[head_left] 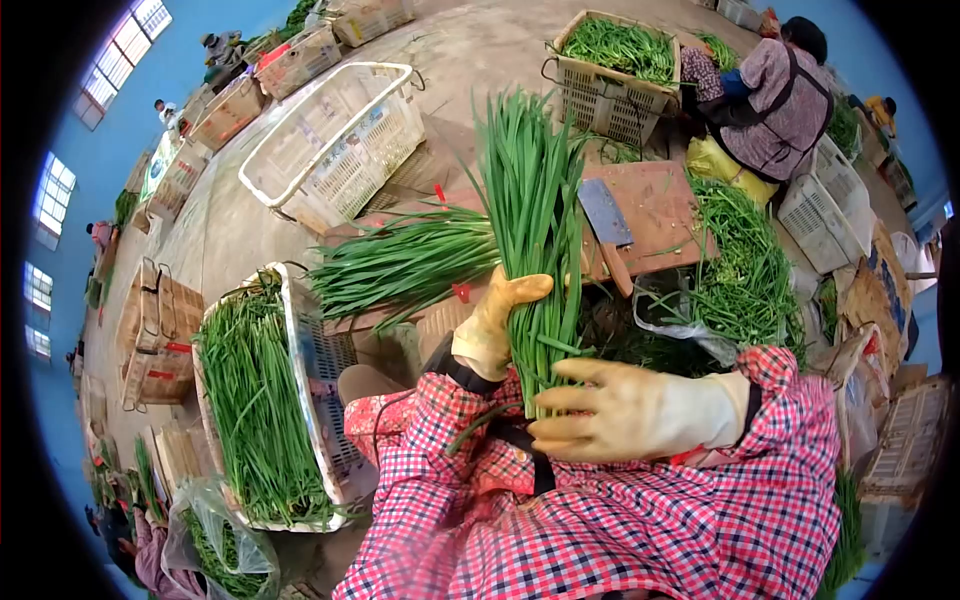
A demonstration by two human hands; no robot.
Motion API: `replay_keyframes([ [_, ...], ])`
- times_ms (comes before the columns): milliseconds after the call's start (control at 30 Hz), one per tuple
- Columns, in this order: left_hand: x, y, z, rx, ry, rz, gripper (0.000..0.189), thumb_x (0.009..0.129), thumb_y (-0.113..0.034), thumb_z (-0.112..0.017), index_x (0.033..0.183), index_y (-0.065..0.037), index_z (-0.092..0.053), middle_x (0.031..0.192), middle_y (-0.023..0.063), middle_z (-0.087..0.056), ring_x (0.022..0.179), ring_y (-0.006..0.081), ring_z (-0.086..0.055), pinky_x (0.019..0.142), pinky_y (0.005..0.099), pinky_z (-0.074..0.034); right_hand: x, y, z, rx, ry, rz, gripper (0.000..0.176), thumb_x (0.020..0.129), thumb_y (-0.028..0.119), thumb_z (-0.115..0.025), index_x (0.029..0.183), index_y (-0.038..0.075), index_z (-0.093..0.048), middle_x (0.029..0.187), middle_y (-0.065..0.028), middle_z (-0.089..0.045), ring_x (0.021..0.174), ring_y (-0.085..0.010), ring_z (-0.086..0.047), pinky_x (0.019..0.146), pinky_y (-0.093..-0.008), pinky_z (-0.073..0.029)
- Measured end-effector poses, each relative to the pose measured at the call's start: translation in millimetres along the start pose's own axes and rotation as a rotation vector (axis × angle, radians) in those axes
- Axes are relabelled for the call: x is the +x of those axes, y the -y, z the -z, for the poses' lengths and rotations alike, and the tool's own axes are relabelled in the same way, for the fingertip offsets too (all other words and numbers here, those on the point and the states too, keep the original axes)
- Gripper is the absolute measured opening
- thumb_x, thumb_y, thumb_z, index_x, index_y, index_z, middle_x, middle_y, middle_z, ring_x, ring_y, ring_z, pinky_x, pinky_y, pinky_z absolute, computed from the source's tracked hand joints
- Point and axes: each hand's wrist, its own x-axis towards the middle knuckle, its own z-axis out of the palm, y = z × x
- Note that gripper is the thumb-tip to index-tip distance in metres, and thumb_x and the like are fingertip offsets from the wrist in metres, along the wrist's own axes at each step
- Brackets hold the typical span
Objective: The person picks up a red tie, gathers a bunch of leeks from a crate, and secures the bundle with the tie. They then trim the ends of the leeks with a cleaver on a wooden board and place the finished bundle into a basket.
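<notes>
My left hand [496, 322], in a yellowed rubber glove, is closed around a bunch of green chives [528, 195]. The bunch stands upright in front of my chest, leaf tips pointing away from me. My gloved right hand [625, 408] lies across the lower stalks, fingers stretched out and a little apart. Its fingertips touch the stalk ends or lie just over them. Beyond the bunch, a cleaver [606, 212] with a wooden handle rests on a reddish wooden board [655, 205]. Another pile of chives [405, 255] lies on the board's left side.
A white crate [292, 330] full of chives stands at my left. Another white crate [335, 150] is farther ahead. Loose green trimmings [745, 265] heap up at the right. A co-worker [775, 105] sits beside a filled crate [612, 98] at the far right.
</notes>
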Motion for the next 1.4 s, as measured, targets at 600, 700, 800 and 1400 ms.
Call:
replay_keyframes([
  [600, 108, -30, -25, 1.06, 0.27, -0.379, 0.064, 0.073, -0.016, -0.084, 0.128, -0.001, -0.052, 0.116, 0.008, -0.063, 0.106, 0.0204, -0.06, 0.089, 0.0345, -0.05, 15, -173, -29, 1.024, -1.123, -0.796, 0.044, 0.08, 0.022, -0.082, 0.115, 0.004, -0.063, 0.101, -0.0027, -0.068, 0.083, -0.0135, -0.064, 0.075, -0.0279, -0.053],
  [700, 123, -52, -33, 0.994, 0.323, -0.528, 0.063, 0.075, -0.011, -0.082, 0.129, 0.002, -0.051, 0.117, 0.0088, -0.062, 0.105, 0.0174, -0.059, 0.086, 0.0339, -0.051, 23, -183, -13, 0.888, -1.134, -0.772, 0.04, 0.08, 0.018, -0.082, 0.113, 0.003, -0.064, 0.099, -0.0035, -0.069, 0.084, -0.0132, -0.065, 0.074, -0.0274, -0.053],
  [800, 125, -73, -46, 0.764, 0.408, -0.51, 0.063, 0.079, -0.01, -0.079, 0.132, 0.004, -0.048, 0.123, 0.0125, -0.06, 0.108, 0.0189, -0.059, 0.09, 0.0345, -0.052, 23, -199, -16, 0.829, -1.187, -0.753, 0.038, 0.08, 0.016, -0.081, 0.111, 0.001, -0.064, 0.098, -0.0051, -0.07, 0.085, -0.013, -0.065, 0.076, -0.027, -0.053],
  [1400, 182, -57, -14, 0.426, 0.426, -0.386, 0.028, 0.082, 0.007, -0.063, 0.109, 0.0, -0.059, 0.098, 0.0065, -0.065, 0.084, 0.0155, -0.062, 0.071, 0.0311, -0.053, -4, -247, -41, 0.592, -0.667, -0.901, 0.043, 0.077, 0.024, -0.082, 0.107, 0.0, -0.064, 0.097, -0.0086, -0.068, 0.086, -0.0169, -0.061, 0.077, -0.0311, -0.051],
])
